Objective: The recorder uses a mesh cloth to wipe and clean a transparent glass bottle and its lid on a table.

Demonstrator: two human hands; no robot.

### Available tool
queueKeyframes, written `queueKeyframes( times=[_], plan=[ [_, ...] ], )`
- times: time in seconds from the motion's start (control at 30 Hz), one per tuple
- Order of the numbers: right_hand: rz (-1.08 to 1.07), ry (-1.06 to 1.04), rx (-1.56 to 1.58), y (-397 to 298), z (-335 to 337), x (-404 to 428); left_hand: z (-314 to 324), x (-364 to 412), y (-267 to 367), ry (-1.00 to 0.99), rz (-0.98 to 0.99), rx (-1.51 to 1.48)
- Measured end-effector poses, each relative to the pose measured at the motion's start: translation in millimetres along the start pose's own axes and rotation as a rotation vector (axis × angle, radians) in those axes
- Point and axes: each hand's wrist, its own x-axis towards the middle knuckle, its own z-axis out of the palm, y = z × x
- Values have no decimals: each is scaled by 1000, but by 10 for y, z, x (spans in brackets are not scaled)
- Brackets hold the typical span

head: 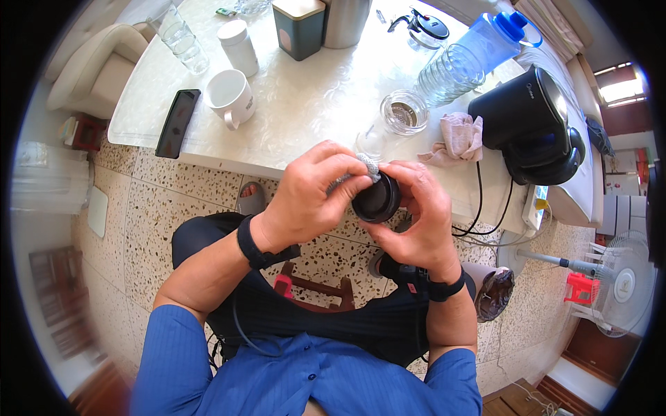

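Note:
Between my hands, just off the table's near edge, is a round black lid (375,200). My right hand (421,218) grips it by its rim from the right. A grey cloth (368,166) is pinched in the fingers of my left hand (322,192) and touches the lid's upper rim. Behind them on the white table (312,119) stands an open glass jar (405,112) with a metal strainer inside. A crumpled pink cloth (460,139) lies right of the jar, beside a black electric kettle (520,114).
A smartphone (178,124) lies at the table's left edge near a white mug (230,96). Further back are stacked glasses (182,44), a white bottle (238,47), a dark green canister (298,28), a glass teapot (424,31) and a blue-lidded pitcher (486,41). Cables (478,197) hang at right.

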Motion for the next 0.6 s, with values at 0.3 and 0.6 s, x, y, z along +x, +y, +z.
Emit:
queueKeyframes(
  times=[0.3,0.6],
  plan=[
    [7,77,40,-24,86,-23,6,12,-34,77,57,20],
    [-378,223,-469,89,122,17,123,-174,-84,-210,-740,-656]
  ],
)
